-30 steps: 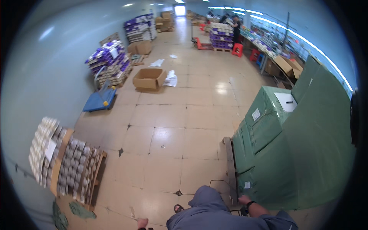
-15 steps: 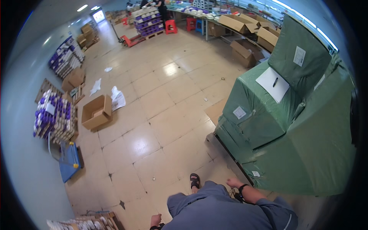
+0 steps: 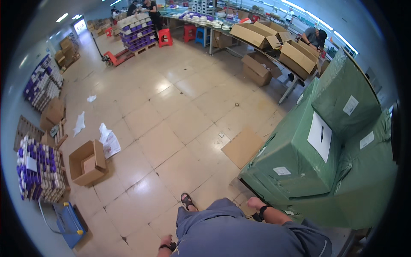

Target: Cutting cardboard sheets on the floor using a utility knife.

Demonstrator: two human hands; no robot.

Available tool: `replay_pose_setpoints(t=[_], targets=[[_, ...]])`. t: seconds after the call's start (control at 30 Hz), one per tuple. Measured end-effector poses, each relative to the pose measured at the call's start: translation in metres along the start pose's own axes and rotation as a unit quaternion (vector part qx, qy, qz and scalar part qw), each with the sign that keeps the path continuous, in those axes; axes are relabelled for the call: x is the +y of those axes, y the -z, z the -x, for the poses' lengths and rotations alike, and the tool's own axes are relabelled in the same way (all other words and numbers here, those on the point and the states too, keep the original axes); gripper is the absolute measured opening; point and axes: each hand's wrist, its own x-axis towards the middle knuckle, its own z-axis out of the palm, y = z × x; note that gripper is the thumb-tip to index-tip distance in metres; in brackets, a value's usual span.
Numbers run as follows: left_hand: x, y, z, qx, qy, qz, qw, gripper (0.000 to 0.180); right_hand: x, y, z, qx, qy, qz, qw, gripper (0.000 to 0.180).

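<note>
at the lower edge of the head view, the right hand (image 3: 255,203) sits close against the base corner of the green wrapped stack (image 3: 317,171), near where the wrapping meets the floor. whether it touches the wrapping cannot be told. the fingers look loosely curled together and hold nothing that shows, though the hand is small in the picture and the grip is not certain. a dark band is worn on that wrist.

the left hand (image 3: 166,240) hangs low at the person's side, well apart from the stack, with only its back and a dark wrist band showing; whether its fingers are spread or closed cannot be told.

the stack lies to the person's right and ahead, directly beyond the right hand's fingers. its long face runs away from the person toward the upper right, with white labels (image 3: 320,136) on the near faces. the right hand is clearly the nearer of the two.

a flat sheet of cardboard (image 3: 243,147) lies on the tiled floor (image 3: 171,128) just beside the stack's left corner. an open carton (image 3: 87,162) stands well to the left, near a pallet of purple and white packs (image 3: 39,171). one sandalled foot (image 3: 187,200) shows ahead of the body.
</note>
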Motion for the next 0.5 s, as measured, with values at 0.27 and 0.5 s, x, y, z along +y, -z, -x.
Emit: replay_pose_setpoints(t=[0.27,0.5], targets=[[0.115,0.326,-0.276,0.248,-0.237,-0.343,0.874,0.014,-0.07,0.017,-0.074,-0.111,-0.218,-0.317,0.916,0.032],[0.278,0.419,-0.391,0.127,-0.194,-0.19,0.954,0.032,-0.093,0.088,-0.24,-0.072,-0.253,-0.454,0.852,0.029]])
